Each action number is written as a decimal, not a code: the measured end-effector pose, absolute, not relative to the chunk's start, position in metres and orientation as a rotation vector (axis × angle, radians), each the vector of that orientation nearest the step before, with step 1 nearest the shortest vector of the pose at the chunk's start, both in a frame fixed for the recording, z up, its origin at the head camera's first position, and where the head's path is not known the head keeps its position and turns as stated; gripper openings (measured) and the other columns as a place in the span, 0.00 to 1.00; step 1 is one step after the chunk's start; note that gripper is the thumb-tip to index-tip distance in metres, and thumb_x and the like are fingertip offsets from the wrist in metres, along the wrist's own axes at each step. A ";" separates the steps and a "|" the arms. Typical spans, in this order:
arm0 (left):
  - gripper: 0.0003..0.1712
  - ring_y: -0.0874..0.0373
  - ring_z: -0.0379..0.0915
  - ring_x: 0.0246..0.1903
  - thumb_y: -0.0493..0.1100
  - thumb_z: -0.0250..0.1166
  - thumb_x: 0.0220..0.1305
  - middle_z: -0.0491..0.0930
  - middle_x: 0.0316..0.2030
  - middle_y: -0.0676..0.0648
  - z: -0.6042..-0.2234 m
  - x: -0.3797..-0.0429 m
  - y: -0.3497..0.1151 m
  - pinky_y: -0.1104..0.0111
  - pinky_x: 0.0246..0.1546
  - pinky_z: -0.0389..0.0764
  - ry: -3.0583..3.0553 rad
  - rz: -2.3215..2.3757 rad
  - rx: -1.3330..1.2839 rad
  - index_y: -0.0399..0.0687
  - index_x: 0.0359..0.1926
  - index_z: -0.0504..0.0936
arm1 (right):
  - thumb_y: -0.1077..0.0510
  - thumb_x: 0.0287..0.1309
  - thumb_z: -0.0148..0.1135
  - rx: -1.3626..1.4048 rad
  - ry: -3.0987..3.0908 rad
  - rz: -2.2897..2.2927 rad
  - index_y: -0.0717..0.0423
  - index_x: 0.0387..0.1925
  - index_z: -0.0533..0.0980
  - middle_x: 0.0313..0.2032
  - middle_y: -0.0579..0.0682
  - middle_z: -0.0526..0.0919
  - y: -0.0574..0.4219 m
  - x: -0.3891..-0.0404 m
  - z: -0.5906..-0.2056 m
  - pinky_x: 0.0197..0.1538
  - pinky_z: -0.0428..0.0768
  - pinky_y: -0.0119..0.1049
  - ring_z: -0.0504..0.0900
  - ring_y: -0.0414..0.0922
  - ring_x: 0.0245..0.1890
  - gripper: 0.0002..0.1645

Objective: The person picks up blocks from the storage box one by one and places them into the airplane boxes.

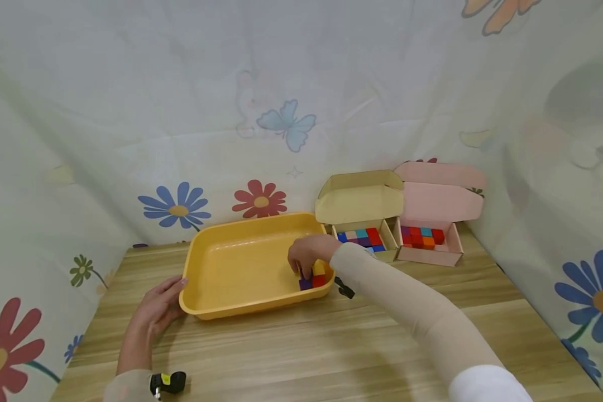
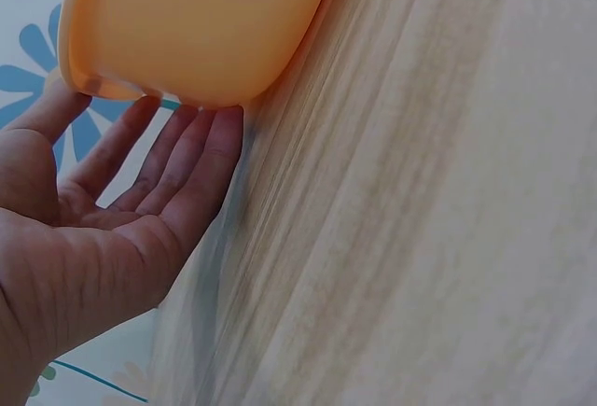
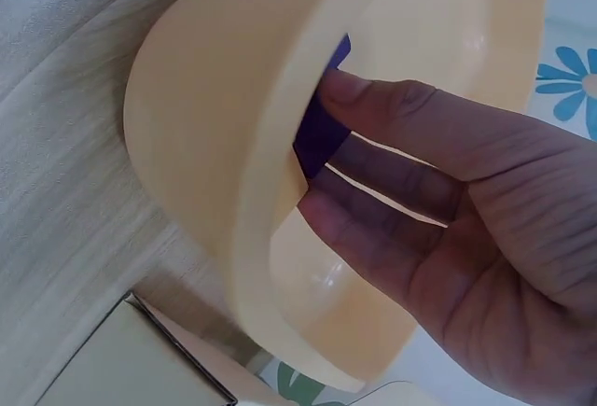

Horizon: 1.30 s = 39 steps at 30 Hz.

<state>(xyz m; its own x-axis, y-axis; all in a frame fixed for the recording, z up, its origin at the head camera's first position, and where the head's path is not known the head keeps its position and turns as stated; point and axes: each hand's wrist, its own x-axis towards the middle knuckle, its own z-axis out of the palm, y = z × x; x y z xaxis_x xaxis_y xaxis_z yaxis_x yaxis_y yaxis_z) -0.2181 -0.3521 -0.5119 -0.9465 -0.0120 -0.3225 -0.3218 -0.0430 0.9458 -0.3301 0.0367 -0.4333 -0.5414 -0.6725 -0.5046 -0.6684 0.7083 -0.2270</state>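
Observation:
My right hand [image 1: 309, 252] reaches into the right end of a yellow tray [image 1: 246, 310]. In the right wrist view its thumb and fingers pinch a purple block [image 3: 320, 135], partly hidden behind the tray's rim. Beside those fingers in the head view are a purple block [image 1: 305, 284], a red block [image 1: 319, 281] and a yellow block [image 1: 319, 269]; whether that purple block is the pinched one I cannot tell. My left hand [image 1: 161, 304] touches the tray's left end, its extended fingertips against the wall in the left wrist view.
Right of the tray stand an open pale yellow box [image 1: 359, 205] and an open pink box [image 1: 429, 255], lids raised, each holding several coloured blocks. All stand on a wooden table [image 1: 291, 357]. A flower-printed curtain [image 1: 221, 139] hangs close behind and at both sides.

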 end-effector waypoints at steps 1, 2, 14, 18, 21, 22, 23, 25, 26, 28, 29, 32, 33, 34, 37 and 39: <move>0.47 0.65 0.79 0.51 0.54 0.62 0.74 0.76 0.60 0.52 -0.512 -0.218 -0.352 0.62 0.51 0.83 2.006 2.097 -0.354 0.40 0.80 0.50 | 0.60 0.57 0.75 -1.019 2.339 -0.002 0.48 0.44 0.85 0.36 0.40 0.83 0.036 -0.331 -0.434 0.47 0.82 0.34 0.80 0.42 0.38 0.12; 0.47 0.65 0.79 0.51 0.54 0.62 0.74 0.77 0.58 0.54 -0.512 -0.218 -0.353 0.62 0.50 0.83 2.002 2.101 -0.349 0.39 0.80 0.49 | 0.60 0.57 0.75 -1.034 2.332 0.018 0.48 0.42 0.85 0.35 0.40 0.83 0.034 -0.332 -0.435 0.46 0.82 0.33 0.79 0.42 0.37 0.10; 0.46 0.65 0.79 0.51 0.52 0.62 0.74 0.80 0.53 0.57 -0.514 -0.218 -0.357 0.62 0.50 0.84 1.982 2.127 -0.331 0.38 0.80 0.49 | 0.58 0.54 0.78 -1.167 2.278 0.212 0.42 0.32 0.89 0.31 0.37 0.85 0.019 -0.341 -0.445 0.40 0.81 0.33 0.78 0.39 0.32 0.06; 0.47 0.64 0.79 0.52 0.53 0.63 0.74 0.78 0.56 0.56 -0.513 -0.218 -0.356 0.62 0.50 0.84 1.986 2.118 -0.327 0.39 0.80 0.49 | 0.58 0.54 0.79 -1.152 2.266 0.225 0.41 0.32 0.89 0.31 0.36 0.85 0.017 -0.344 -0.445 0.41 0.82 0.34 0.78 0.40 0.33 0.07; 0.47 0.64 0.79 0.52 0.53 0.63 0.73 0.77 0.57 0.54 -0.512 -0.218 -0.354 0.62 0.51 0.83 1.989 2.111 -0.327 0.39 0.80 0.50 | 0.58 0.54 0.78 -1.157 2.256 0.222 0.41 0.33 0.89 0.31 0.36 0.85 0.018 -0.346 -0.446 0.41 0.83 0.33 0.79 0.39 0.33 0.07; 0.47 0.63 0.79 0.52 0.53 0.63 0.73 0.77 0.58 0.53 -0.512 -0.218 -0.354 0.61 0.51 0.83 1.991 2.109 -0.331 0.39 0.80 0.50 | 0.59 0.54 0.78 -1.159 2.257 0.215 0.42 0.33 0.89 0.31 0.36 0.85 0.019 -0.346 -0.447 0.41 0.83 0.33 0.80 0.39 0.33 0.07; 0.47 0.63 0.79 0.52 0.53 0.63 0.73 0.77 0.58 0.53 -0.512 -0.218 -0.354 0.61 0.51 0.83 1.992 2.107 -0.334 0.39 0.80 0.50 | 0.59 0.55 0.78 -1.170 2.256 0.214 0.42 0.34 0.88 0.31 0.36 0.85 0.019 -0.346 -0.448 0.41 0.82 0.32 0.81 0.38 0.33 0.07; 0.47 0.63 0.79 0.52 0.53 0.63 0.73 0.76 0.58 0.52 -0.512 -0.218 -0.354 0.61 0.51 0.83 1.997 2.096 -0.337 0.38 0.80 0.50 | 0.59 0.55 0.77 -1.183 2.260 0.192 0.43 0.34 0.88 0.31 0.36 0.85 0.021 -0.346 -0.448 0.41 0.82 0.31 0.81 0.38 0.33 0.07; 0.47 0.64 0.79 0.52 0.53 0.63 0.73 0.76 0.58 0.52 -0.512 -0.219 -0.354 0.62 0.51 0.83 1.999 2.092 -0.338 0.38 0.80 0.50 | 0.59 0.55 0.77 -1.191 2.263 0.180 0.44 0.34 0.88 0.31 0.36 0.85 0.023 -0.345 -0.448 0.41 0.82 0.31 0.82 0.38 0.33 0.06; 0.47 0.64 0.79 0.51 0.53 0.63 0.73 0.76 0.58 0.52 -0.513 -0.220 -0.354 0.62 0.51 0.83 2.007 2.087 -0.340 0.38 0.80 0.50 | 0.58 0.56 0.77 -1.210 2.275 0.164 0.45 0.34 0.87 0.31 0.37 0.85 0.026 -0.343 -0.446 0.40 0.82 0.30 0.81 0.38 0.32 0.06; 0.47 0.64 0.79 0.51 0.53 0.63 0.74 0.76 0.59 0.51 -0.513 -0.220 -0.354 0.62 0.51 0.83 2.009 2.086 -0.338 0.38 0.80 0.50 | 0.58 0.56 0.77 -1.228 2.281 0.165 0.45 0.35 0.87 0.31 0.37 0.85 0.028 -0.342 -0.444 0.40 0.82 0.30 0.81 0.38 0.32 0.06; 0.47 0.63 0.79 0.51 0.54 0.63 0.73 0.76 0.60 0.51 -0.513 -0.223 -0.354 0.61 0.51 0.83 2.011 2.080 -0.332 0.39 0.80 0.50 | 0.58 0.56 0.77 -1.289 2.303 0.164 0.47 0.36 0.87 0.31 0.38 0.84 0.034 -0.337 -0.435 0.38 0.81 0.28 0.79 0.38 0.32 0.06; 0.47 0.63 0.79 0.52 0.54 0.63 0.73 0.75 0.60 0.50 -0.513 -0.223 -0.353 0.61 0.51 0.83 2.009 2.076 -0.338 0.39 0.80 0.50 | 0.57 0.57 0.77 -1.318 2.309 0.169 0.48 0.37 0.87 0.31 0.38 0.84 0.036 -0.335 -0.430 0.38 0.81 0.27 0.79 0.37 0.32 0.06; 0.47 0.63 0.79 0.52 0.54 0.63 0.73 0.75 0.61 0.50 -0.512 -0.224 -0.353 0.60 0.52 0.83 2.007 2.074 -0.344 0.40 0.80 0.50 | 0.58 0.57 0.77 -1.338 2.315 0.162 0.49 0.38 0.87 0.31 0.39 0.85 0.038 -0.334 -0.426 0.39 0.81 0.26 0.80 0.36 0.32 0.07; 0.47 0.63 0.78 0.53 0.54 0.63 0.73 0.73 0.63 0.49 -0.511 -0.223 -0.353 0.60 0.53 0.83 2.000 2.062 -0.362 0.41 0.80 0.49 | 0.60 0.57 0.75 -1.425 2.328 0.135 0.53 0.39 0.87 0.32 0.40 0.87 0.045 -0.331 -0.412 0.40 0.80 0.25 0.80 0.35 0.32 0.07; 0.47 0.62 0.78 0.53 0.54 0.63 0.73 0.72 0.65 0.47 -0.511 -0.222 -0.353 0.60 0.53 0.82 2.002 2.064 -0.367 0.41 0.80 0.50 | 0.61 0.57 0.74 -1.461 2.345 0.126 0.54 0.38 0.87 0.32 0.41 0.87 0.050 -0.330 -0.400 0.40 0.80 0.26 0.81 0.35 0.32 0.07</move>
<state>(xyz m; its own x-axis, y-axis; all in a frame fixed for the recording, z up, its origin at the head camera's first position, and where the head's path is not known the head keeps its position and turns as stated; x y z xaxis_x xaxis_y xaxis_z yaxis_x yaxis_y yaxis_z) -0.2222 -0.3533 -0.5109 -0.9390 -0.0008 -0.3439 -0.3437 -0.0308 0.9386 -0.3297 0.0499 -0.4001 -0.3915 -0.8477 -0.3581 -0.8811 0.4575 -0.1197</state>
